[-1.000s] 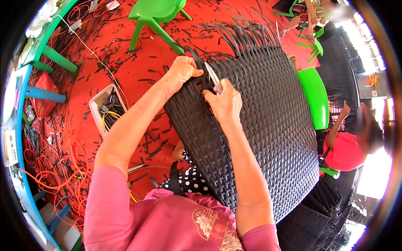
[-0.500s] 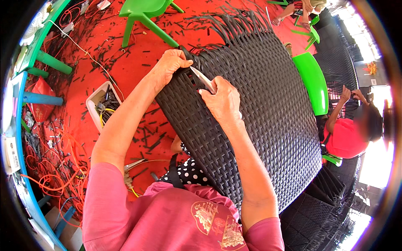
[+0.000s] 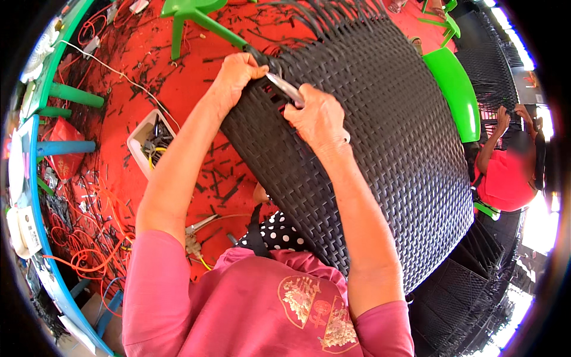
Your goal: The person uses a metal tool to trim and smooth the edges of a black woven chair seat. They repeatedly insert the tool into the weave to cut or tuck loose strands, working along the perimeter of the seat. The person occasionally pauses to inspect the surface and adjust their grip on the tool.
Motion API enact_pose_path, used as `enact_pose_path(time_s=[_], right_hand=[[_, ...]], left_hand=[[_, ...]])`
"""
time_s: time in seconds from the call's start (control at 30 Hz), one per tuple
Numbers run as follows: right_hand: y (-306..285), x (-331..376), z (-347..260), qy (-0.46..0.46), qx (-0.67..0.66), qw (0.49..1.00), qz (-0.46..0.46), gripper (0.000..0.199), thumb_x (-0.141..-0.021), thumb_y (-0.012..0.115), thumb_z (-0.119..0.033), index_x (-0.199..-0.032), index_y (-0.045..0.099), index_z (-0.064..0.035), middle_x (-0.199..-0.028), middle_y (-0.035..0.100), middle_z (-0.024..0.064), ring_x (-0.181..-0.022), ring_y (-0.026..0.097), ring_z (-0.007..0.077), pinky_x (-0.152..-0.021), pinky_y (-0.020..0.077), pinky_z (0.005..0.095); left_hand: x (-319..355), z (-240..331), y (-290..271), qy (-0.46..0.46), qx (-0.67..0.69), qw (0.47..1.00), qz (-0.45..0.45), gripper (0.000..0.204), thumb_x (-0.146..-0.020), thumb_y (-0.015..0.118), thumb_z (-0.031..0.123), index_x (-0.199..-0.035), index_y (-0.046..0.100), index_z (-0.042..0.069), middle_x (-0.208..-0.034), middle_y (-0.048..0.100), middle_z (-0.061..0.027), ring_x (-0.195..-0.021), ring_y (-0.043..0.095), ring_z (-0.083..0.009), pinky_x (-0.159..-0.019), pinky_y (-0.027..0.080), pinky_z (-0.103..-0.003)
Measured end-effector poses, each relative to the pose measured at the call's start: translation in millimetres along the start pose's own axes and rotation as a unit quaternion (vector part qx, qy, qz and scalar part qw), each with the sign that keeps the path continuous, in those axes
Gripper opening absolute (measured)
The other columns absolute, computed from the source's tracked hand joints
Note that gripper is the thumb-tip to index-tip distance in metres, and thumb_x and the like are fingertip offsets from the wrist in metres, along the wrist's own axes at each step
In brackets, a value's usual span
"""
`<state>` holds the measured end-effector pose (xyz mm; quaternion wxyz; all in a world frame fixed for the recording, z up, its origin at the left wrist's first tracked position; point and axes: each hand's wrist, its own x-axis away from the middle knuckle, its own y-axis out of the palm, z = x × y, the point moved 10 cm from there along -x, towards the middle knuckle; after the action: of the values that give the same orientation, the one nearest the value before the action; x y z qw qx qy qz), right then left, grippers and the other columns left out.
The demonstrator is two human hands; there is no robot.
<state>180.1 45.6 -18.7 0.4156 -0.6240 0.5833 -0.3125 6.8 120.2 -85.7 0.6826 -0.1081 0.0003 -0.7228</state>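
A large panel woven from flat black strips [image 3: 380, 143] lies across in front of me, with loose strip ends fanning out along its far edge. At its far left corner my left hand [image 3: 237, 77] is closed, thumb and fingertips pinched by the strips there; what lies between them is hidden. My right hand [image 3: 318, 116] is wrapped round a silver pointed metal tool [image 3: 286, 89]. The tool's tip reaches up to the left fingertips. Just below the tool, small gaps in the weave show red.
Black strip scraps litter the red floor [image 3: 196, 101]. A white bin [image 3: 138, 143] with tools stands left. Green chairs [image 3: 455, 89] stand beyond and right of the panel. At far right, a person in red [image 3: 505, 178] works on black weaving. Orange tubing [image 3: 77, 253] coils at left.
The view has shifted slightly, so the panel sits a little further right. Both hands stay at the same corner, and the tool tip still meets the left fingertips.
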Motion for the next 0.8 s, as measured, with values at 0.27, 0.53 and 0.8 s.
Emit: enact_pose_path(time_s=[0.27,0.53,0.8], right_hand=[[-28.5,4.4,20.3,0.079,-0.151,0.978,-0.119,0.034,-0.074,0.077,-0.023,-0.094,0.062,0.0003,-0.089,0.068,0.0214,-0.09,0.065,0.0412,-0.078,0.0502,0.0468],[-52.4,66.2,27.1,0.07,-0.095,0.993,-0.017,0.029,-0.075,0.078,-0.019,-0.093,0.063,-0.0022,-0.093,0.066,0.0179,-0.088,0.064,0.039,-0.078,0.0501,0.0462],[-29.4,78.2,11.3,-0.012,0.039,0.999,0.034,0.033,-0.083,0.075,-0.028,-0.09,0.055,-0.0021,-0.088,0.062,0.0185,-0.075,0.068,0.0392,-0.064,0.0554,0.0467]], left_hand=[[16.1,18.4,-27.5,0.044,-0.123,0.989,0.07,0.022,-0.08,0.081,0.017,-0.078,0.064,0.004,-0.071,0.063,-0.0015,-0.069,0.059,-0.0126,-0.064,0.048,-0.031],[158.3,92.6,24.5,0.464,-0.331,0.815,0.104,0.02,-0.079,0.072,0.01,-0.097,0.065,0.01,-0.095,0.066,-0.006,-0.097,0.061,-0.0279,-0.09,0.043,-0.042],[178.1,76.7,80.6,0.437,-0.456,0.775,-0.014,0.036,-0.074,0.076,0.012,-0.108,0.067,0.006,-0.116,0.059,-0.007,-0.122,0.05,-0.0275,-0.109,0.028,-0.051]])
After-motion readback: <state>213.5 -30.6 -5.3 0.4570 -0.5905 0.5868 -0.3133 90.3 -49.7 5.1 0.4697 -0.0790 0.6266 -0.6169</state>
